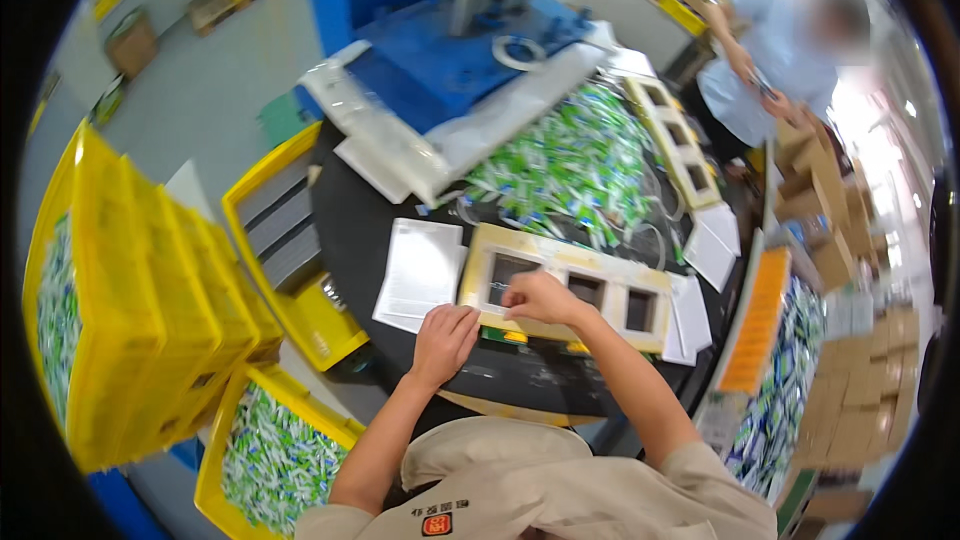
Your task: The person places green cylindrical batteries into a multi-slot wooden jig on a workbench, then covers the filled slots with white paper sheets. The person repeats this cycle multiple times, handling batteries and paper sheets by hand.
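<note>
On the black round table lies a cream-coloured frame (603, 277) with three rectangular openings. My right hand (543, 298) is over its left opening, fingers curled in a pinch; whatever they hold is hidden. Beside the frame's near left corner is my left hand (445, 340), its fingers bent and pressed together; I cannot make out anything in them. White printed sheets (420, 270) lie just left of the frame, and more white sheets (688, 320) stick out at its right end. Beyond the frame spreads a large heap of small green, white and blue pieces (575, 165).
A blue machine (440, 70) stands at the table's far side. A second frame (672, 140) lies at the far right. Yellow bins (150, 310) are stacked at the left, near another yellow bin (345, 430) of small pieces. A person (775, 60) stands far right, near cardboard boxes (870, 380).
</note>
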The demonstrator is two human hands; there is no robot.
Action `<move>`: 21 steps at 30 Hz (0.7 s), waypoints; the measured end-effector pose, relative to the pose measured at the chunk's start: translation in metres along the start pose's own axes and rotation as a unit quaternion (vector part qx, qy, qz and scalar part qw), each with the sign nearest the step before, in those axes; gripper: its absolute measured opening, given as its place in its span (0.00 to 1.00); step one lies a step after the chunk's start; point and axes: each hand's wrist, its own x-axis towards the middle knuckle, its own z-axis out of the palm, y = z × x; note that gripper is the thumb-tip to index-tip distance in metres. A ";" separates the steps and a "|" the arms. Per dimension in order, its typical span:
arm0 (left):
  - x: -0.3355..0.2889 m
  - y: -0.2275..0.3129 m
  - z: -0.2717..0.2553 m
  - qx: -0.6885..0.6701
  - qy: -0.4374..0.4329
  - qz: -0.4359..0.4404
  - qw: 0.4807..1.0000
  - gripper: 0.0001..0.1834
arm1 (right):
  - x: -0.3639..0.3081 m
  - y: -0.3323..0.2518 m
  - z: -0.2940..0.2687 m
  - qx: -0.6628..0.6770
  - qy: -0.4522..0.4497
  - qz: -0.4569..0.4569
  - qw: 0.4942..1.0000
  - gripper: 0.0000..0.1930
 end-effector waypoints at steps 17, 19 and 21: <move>-0.185 -0.369 0.082 -0.038 0.225 -0.731 0.643 0.41 | -0.077 -0.105 0.007 -0.091 0.143 0.225 0.959 0.03; -0.183 -0.355 0.097 -0.035 0.181 -0.779 0.600 0.42 | -0.070 -0.111 0.007 -0.066 0.132 0.257 0.955 0.04; -0.185 -0.344 0.097 -0.095 0.116 -0.749 0.646 0.43 | -0.055 -0.113 0.009 -0.053 0.127 0.216 0.967 0.05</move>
